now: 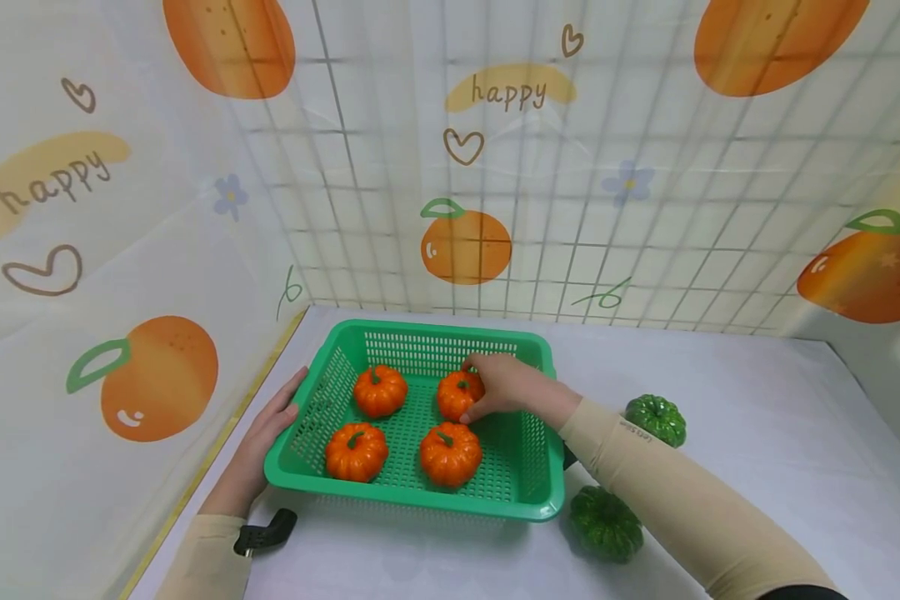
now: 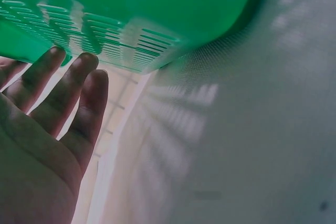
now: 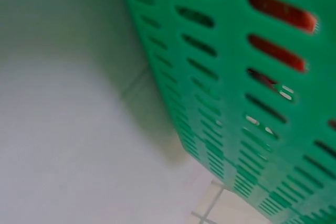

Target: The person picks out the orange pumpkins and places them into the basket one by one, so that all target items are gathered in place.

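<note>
A green plastic basket [image 1: 412, 498] with slotted walls holds several small orange pumpkins, among them a front-left one [image 1: 356, 454], a back-left one [image 1: 380, 392] and a front-right one [image 1: 451, 457]. My right hand [image 1: 506, 385] reaches over the basket's right side and grips the back-right pumpkin [image 1: 457, 396] between thumb and fingers. Against the left wall lies my left hand [image 1: 266, 429]; in the left wrist view its fingers [image 2: 89, 98] are mostly straight, with the tips at the slotted wall [image 2: 152, 43]. The right wrist view shows only the basket's outer wall [image 3: 226, 77], with orange behind the slots.
Two green pumpkins stand on the white table to the right of the basket, one farther back [image 1: 656, 419] and one nearer [image 1: 606, 525], both close to my right forearm. Behind the table hangs a printed curtain [image 1: 390, 208] in front of a wire grid.
</note>
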{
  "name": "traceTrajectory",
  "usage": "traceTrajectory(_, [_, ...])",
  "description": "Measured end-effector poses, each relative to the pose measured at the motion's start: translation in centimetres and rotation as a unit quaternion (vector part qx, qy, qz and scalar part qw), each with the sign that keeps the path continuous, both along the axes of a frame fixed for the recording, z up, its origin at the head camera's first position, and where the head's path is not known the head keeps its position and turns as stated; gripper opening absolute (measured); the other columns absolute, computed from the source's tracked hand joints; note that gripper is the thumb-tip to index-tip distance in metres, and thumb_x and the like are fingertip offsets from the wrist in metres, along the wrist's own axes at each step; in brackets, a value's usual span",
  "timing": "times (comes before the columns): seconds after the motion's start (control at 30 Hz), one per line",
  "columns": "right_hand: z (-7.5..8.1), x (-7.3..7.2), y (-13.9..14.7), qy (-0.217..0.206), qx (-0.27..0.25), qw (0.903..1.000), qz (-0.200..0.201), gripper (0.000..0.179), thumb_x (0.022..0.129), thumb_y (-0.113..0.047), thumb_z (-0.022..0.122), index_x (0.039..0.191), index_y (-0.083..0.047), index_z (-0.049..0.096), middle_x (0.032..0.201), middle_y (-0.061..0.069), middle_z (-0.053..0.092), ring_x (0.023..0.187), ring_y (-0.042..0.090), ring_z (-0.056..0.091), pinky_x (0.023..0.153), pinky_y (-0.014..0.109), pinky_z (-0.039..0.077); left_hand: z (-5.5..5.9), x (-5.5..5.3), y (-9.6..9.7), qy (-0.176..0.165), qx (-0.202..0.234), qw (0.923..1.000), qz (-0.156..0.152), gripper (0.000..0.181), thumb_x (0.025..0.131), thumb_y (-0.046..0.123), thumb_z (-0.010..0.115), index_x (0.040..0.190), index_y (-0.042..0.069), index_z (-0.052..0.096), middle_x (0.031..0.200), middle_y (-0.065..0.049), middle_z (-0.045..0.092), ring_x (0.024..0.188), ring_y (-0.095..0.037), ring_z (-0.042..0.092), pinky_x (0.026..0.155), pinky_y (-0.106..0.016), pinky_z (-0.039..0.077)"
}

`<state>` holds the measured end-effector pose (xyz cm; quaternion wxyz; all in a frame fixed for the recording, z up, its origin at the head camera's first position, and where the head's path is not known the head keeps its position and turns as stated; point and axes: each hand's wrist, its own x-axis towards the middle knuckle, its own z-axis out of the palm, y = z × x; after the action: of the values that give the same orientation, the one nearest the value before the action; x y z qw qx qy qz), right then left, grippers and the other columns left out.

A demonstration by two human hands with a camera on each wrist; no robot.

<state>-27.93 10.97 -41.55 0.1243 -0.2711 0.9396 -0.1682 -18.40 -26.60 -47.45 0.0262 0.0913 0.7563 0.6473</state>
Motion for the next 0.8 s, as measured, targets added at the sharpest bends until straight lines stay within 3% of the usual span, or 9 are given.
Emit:
traceTrajectory(0.37, [0.3,0.1,-0.1,0.006,0.008,1.0000,0.002,0.086,0.070,-0.048,0.088,0.136,-0.007,0.053,0.124,0.008,0.062,0.104,0.019,0.057,0.097,0.038,0.045,-0.2,0.0,-0.3,-0.008,-0.009,0.9999,0.009,0.052,0.106,0.040,0.037,0.157,0.037,0.025,0.163,0.011,0.015,0.148,-0.025,0.009,0.109,-0.065,0.014])
traceTrajectory(0.53, [0.4,0.1,0.2,0.008,0.003,0.9999,0.011,0.089,0.071,-0.046,0.088,0.141,-0.007,0.051,0.130,0.008,0.061,0.113,0.021,0.056,0.100,0.039,0.043,-0.1,0.0,-0.2,-0.009,-0.008,0.9999,0.006,0.052,0.107,0.040,0.037,0.157,0.037,0.024,0.163,0.010,0.015,0.147,-0.026,0.010,0.109,-0.065,0.015])
traceTrajectory(0.63, [0.8,0.1,0.7,0.006,-0.018,0.9996,0.020,0.088,0.074,-0.045,0.087,0.144,-0.008,0.049,0.132,0.009,0.060,0.117,0.023,0.056,0.099,0.040,0.044,-0.1,0.1,-0.2,-0.007,-0.008,0.9999,0.002,0.052,0.107,0.038,0.037,0.157,0.036,0.024,0.163,0.010,0.014,0.148,-0.026,0.010,0.109,-0.064,0.015])
traceTrajectory(0.8, [2.7,0.3,2.6,-0.006,-0.096,0.9953,0.012,0.083,0.080,-0.045,0.081,0.147,-0.012,0.047,0.139,0.008,0.056,0.119,0.025,0.056,0.094,0.043,0.048,0.1,0.0,-0.5,0.001,-0.031,0.9995,0.006,0.052,0.107,0.039,0.038,0.157,0.036,0.025,0.163,0.011,0.015,0.148,-0.024,0.008,0.109,-0.065,0.013])
